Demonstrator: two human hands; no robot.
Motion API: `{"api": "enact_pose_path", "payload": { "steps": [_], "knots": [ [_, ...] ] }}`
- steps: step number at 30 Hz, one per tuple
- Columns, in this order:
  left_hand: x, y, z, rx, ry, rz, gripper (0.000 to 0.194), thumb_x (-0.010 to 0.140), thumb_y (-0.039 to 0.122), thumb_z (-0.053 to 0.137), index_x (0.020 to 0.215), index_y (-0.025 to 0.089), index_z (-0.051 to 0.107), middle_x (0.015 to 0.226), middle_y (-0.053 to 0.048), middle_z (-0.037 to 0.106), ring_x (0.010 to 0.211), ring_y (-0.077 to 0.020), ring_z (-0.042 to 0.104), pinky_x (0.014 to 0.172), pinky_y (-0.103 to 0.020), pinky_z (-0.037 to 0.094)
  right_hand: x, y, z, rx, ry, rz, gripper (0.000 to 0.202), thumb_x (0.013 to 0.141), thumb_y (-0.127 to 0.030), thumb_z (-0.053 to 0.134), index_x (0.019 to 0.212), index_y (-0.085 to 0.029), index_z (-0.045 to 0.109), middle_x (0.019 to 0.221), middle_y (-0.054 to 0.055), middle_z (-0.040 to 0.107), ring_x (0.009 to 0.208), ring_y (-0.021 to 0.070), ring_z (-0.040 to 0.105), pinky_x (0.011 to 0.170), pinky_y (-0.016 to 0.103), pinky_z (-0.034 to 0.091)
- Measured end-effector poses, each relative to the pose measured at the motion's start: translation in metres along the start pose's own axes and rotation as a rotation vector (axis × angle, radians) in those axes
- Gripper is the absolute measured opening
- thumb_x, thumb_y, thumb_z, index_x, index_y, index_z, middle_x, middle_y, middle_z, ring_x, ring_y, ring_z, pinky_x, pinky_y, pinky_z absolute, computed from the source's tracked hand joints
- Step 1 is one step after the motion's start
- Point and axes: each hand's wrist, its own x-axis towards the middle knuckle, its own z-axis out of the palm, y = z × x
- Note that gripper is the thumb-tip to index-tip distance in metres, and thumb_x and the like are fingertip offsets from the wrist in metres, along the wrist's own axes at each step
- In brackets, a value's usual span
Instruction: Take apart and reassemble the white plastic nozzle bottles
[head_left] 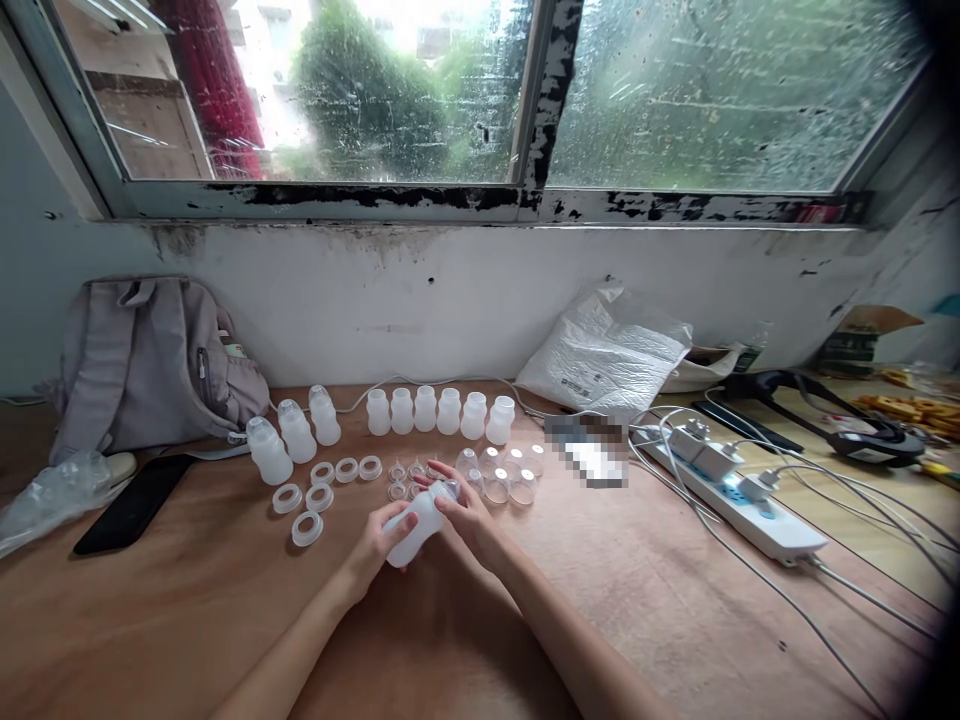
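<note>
Tilted over the table in front of me is a frosted baby bottle. My left hand is wrapped round its body. At the upper end, my right hand grips the clear cap, with some fingers stretched past it. Behind my hands lie small clear nipples, partly hidden by my right fingers. Several clear domed caps stand just right of them. White screw rings lie flat to the left. A row of frosted open bottles stands at the back. Three capped bottles stand at the left.
A grey backpack, a black phone and a clear plastic bag are at the left. On the right are a silvery packing bag, a power strip with trailing cables, and a black headset-like frame.
</note>
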Motion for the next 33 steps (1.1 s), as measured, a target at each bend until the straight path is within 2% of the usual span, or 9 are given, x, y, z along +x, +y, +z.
{"api": "enact_pose_path", "payload": {
  "steps": [2,4,7,10,15,17,24,30,33],
  "knots": [
    [-0.002,0.0,0.008,-0.219,-0.168,-0.113,0.045,0.074,0.05,0.048,0.098,0.012,0.051,0.074,-0.006,0.055,0.057,-0.0132,0.053,0.04,-0.02,0.037,-0.003,-0.003,0.004,0.044,-0.05,0.035,0.039,0.066,-0.033,0.065,0.102,-0.021,0.054,0.105,0.008,0.058,0.097,0.023,0.053,0.073,0.032,0.044],
    [-0.004,0.002,0.015,-0.306,-0.219,-0.136,0.042,0.071,0.044,0.056,0.099,0.013,0.05,0.078,-0.006,0.055,0.059,-0.0128,0.053,0.041,-0.019,0.038,-0.005,-0.005,0.007,0.028,-0.048,0.056,0.029,0.069,-0.033,0.061,0.094,-0.02,0.057,0.101,0.008,0.06,0.086,0.0222,0.057,0.062,0.03,0.045],
    [-0.005,0.008,0.021,-0.204,-0.128,-0.058,0.044,0.065,0.036,0.064,0.1,0.013,0.05,0.073,-0.004,0.054,0.059,-0.0138,0.053,0.041,-0.02,0.04,-0.006,-0.006,0.01,-0.031,0.037,0.027,0.019,0.074,-0.034,0.056,0.084,-0.018,0.057,0.091,0.007,0.063,0.071,0.019,0.059,0.054,0.028,0.044],
    [-0.007,0.013,0.023,-0.141,-0.043,-0.012,0.048,0.061,0.032,0.067,0.1,0.012,0.049,0.067,-0.002,0.052,0.057,-0.0151,0.053,0.039,-0.021,0.039,-0.006,-0.009,0.013,-0.055,0.082,-0.019,0.015,0.073,-0.031,0.058,0.08,-0.018,0.058,0.083,0.006,0.064,0.073,0.0187,0.059,0.062,0.03,0.045],
    [-0.014,0.011,0.03,-0.499,-0.168,-0.253,0.036,0.073,0.041,0.053,0.094,0.011,0.05,0.074,-0.005,0.054,0.055,-0.0105,0.052,0.04,-0.018,0.036,-0.007,-0.015,0.013,0.098,0.01,0.041,0.02,0.069,-0.032,0.062,0.083,-0.019,0.057,0.092,0.007,0.064,0.084,0.0202,0.058,0.068,0.03,0.043],
    [-0.015,0.009,0.033,-0.531,-0.171,-0.305,0.035,0.074,0.042,0.051,0.092,0.011,0.05,0.074,-0.005,0.054,0.053,-0.0096,0.052,0.04,-0.018,0.036,-0.007,-0.014,0.012,0.144,0.019,0.068,0.019,0.068,-0.033,0.063,0.077,-0.019,0.055,0.088,0.006,0.065,0.083,0.0197,0.058,0.068,0.03,0.043],
    [-0.012,0.016,0.032,-0.22,-0.086,-0.093,0.03,0.07,0.037,0.058,0.086,0.012,0.053,0.072,-0.003,0.054,0.051,-0.0105,0.051,0.039,-0.02,0.037,-0.004,-0.006,0.013,0.087,0.122,0.068,0.022,0.067,-0.036,0.061,0.076,-0.019,0.05,0.078,0.003,0.064,0.063,0.0171,0.056,0.046,0.024,0.039],
    [-0.012,0.016,0.028,0.033,-0.009,-0.014,0.033,0.07,0.038,0.057,0.09,0.012,0.053,0.061,0.0,0.052,0.053,-0.0134,0.052,0.041,-0.022,0.04,-0.003,-0.003,0.016,0.01,0.156,-0.029,0.019,0.068,-0.034,0.061,0.075,-0.019,0.051,0.075,0.004,0.063,0.08,0.0218,0.058,0.064,0.029,0.043],
    [-0.01,0.012,0.023,0.284,0.096,0.116,0.035,0.071,0.04,0.056,0.097,0.016,0.055,0.067,-0.001,0.057,0.06,-0.0152,0.054,0.05,-0.024,0.044,-0.001,0.0,0.014,-0.116,0.146,-0.058,0.02,0.071,-0.036,0.058,0.079,-0.019,0.052,0.08,0.004,0.062,0.079,0.0202,0.057,0.067,0.03,0.043]
  ]
}}
